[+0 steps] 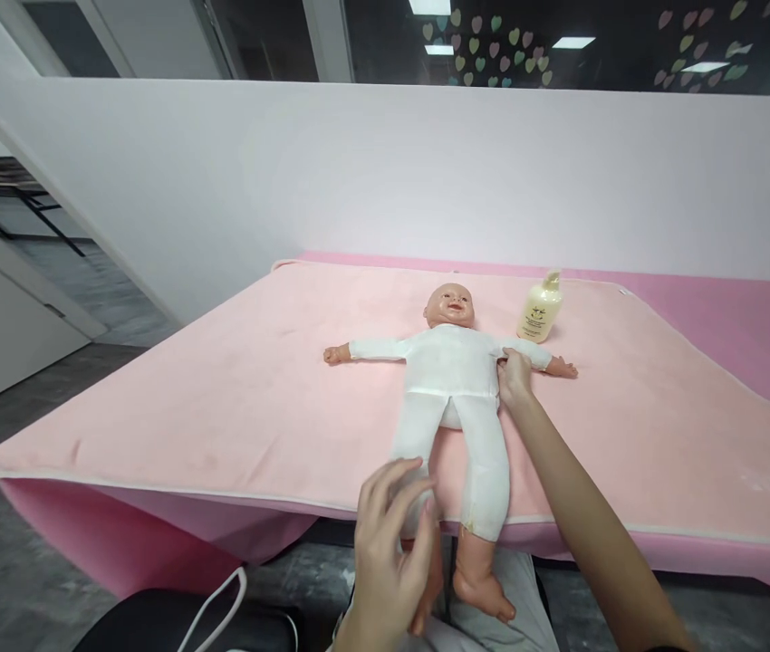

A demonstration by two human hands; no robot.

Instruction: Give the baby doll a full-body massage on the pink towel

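1. A baby doll [451,362] with a white cloth body lay face up on a peach-pink blanket [222,389] spread over the tabletop. Its head pointed toward the wall [385,181], its arms stretched out to both sides, and its feet reached past the near edge, above the person's lap.
2. The right hand [514,376] was against the doll at the armpit on the bottle's side, fingers bent around the base of that arm. Part of this grip was hidden, so how tightly it had closed could not be told.
3. The left hand [389,530] was in front of the doll's other lower leg, its grip loosely open, fingers curved and thumb apart. Nothing showed between the fingers; whether they touched the leg was unclear.
4. A pale yellow pump bottle [540,312] stood just beyond the outstretched arm near the right hand, touched by neither hand.
5. The step in hand appeared to be handling the doll at the upper arm and lower leg. The next move seemed to call for steady support at the armpit and a gentle closing of the left fingers if the leg was to be held.
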